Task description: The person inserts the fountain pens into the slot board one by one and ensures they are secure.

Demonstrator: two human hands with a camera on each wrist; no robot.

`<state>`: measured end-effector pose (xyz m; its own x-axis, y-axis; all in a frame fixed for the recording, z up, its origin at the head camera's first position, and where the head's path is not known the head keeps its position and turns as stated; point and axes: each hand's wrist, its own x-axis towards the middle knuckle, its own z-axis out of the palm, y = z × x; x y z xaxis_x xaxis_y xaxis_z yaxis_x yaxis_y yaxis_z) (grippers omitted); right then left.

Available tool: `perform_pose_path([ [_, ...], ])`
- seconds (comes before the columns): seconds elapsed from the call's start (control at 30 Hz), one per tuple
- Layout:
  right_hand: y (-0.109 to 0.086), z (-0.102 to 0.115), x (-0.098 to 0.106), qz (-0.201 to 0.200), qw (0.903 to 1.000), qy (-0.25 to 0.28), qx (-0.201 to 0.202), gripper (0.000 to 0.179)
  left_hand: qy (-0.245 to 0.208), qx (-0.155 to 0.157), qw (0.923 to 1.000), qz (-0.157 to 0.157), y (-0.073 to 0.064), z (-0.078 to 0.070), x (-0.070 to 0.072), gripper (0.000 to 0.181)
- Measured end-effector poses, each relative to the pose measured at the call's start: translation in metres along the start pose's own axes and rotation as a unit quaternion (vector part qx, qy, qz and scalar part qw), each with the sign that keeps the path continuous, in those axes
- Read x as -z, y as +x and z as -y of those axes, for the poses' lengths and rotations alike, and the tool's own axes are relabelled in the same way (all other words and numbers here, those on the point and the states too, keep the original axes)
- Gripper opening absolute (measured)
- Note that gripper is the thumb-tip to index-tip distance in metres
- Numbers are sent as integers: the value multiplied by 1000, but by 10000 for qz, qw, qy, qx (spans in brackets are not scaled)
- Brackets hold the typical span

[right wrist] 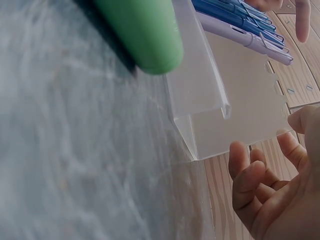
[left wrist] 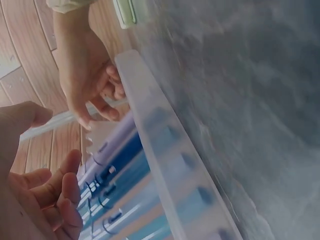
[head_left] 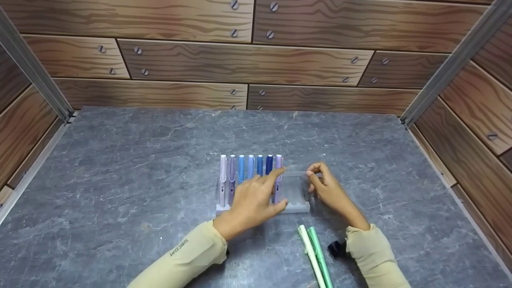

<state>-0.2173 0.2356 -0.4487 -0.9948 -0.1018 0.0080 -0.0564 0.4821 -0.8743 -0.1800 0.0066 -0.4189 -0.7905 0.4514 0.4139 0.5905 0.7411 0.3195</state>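
A clear pen stand [head_left: 298, 208] holds several capped pens in a row, white-lilac and purple at the left, blues in the middle and a lilac pen [head_left: 279, 160] last on the right. My left hand [head_left: 256, 196] reaches across the row, fingers extended, its fingertips near the lilac pen's cap in the head view. At the stand's upper right corner, my right hand [head_left: 326, 188] pinches the edge of the clear back panel [right wrist: 240, 110] between thumb and finger. The right end of the stand carries no pens.
A pale green pen [head_left: 308, 248] and a darker green pen [head_left: 319, 252] lie side by side in front of the stand's right end. Beside the right sleeve is a small black object [head_left: 337, 249]. Wood-patterned walls [head_left: 248, 60] border the grey marbled table [head_left: 140, 160].
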Motion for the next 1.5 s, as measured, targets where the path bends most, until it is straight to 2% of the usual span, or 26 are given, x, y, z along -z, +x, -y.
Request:
perform_pose_path([
  [0.33, 1, -2, 0, -4, 10000, 61, 7, 18, -843, 86, 9941, 682, -10, -15, -3, 71],
  [0.43, 1, -2, 0, 5, 10000, 63, 1, 18, -918, 115, 9916, 909, -14, -19, -4, 71],
  [0.83, 0, -1, 1, 128, 9999, -50, 62, 19, -1160, 36, 9839, 1357, -19, -28, -10, 74],
  [1.0, 0, -1, 1, 94, 9999, -34, 28, 19, -1138, 20, 9787, 1707, -18, -31, -11, 75],
  [1.17, 0, 0, 1, 33, 9999, 2, 110, 18, -903, 27, 9752, 2022, -19, -34, -15, 75],
  [1.5, -1, 0, 0, -8, 9998, -65, 195, 16, -426, 85, 9710, 2352, -19, -38, -25, 76],
])
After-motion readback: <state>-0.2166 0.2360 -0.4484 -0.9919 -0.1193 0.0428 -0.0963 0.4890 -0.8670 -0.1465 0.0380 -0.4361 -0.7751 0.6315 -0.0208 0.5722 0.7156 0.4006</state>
